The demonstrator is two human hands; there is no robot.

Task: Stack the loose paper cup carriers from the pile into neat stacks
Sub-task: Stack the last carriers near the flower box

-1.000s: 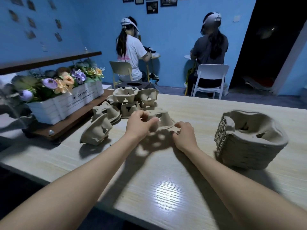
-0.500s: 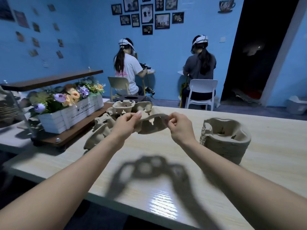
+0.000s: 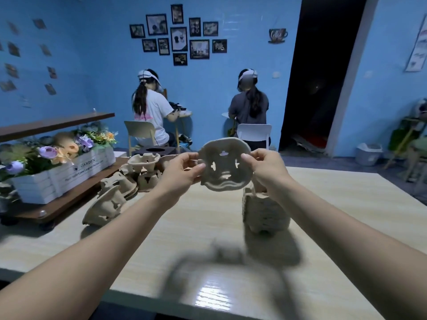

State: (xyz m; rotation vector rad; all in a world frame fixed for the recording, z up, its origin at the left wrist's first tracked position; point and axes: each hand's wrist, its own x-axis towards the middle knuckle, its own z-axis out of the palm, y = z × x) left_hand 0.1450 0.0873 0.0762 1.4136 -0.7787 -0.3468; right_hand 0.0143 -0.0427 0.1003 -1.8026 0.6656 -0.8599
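One paper cup carrier [image 3: 225, 166] hangs in the air above the table [image 3: 208, 222], tipped up on edge between the left hand [image 3: 182, 173] and the right hand [image 3: 265, 167], each pinching one side rim. The step in hand looks like carrying it from the loose pile [image 3: 138, 176] to the stack [image 3: 264, 211] just below the right hand. Next it likely needs levelling and nesting squarely on top.

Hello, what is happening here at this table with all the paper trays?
A person is sorting paper cup carriers. Both hands, left hand and right hand, pinch one carrier by its edges and hold it up in the air above the table. A neat stack stands under the right hand. The loose pile still waits on the left, beside a flower box.
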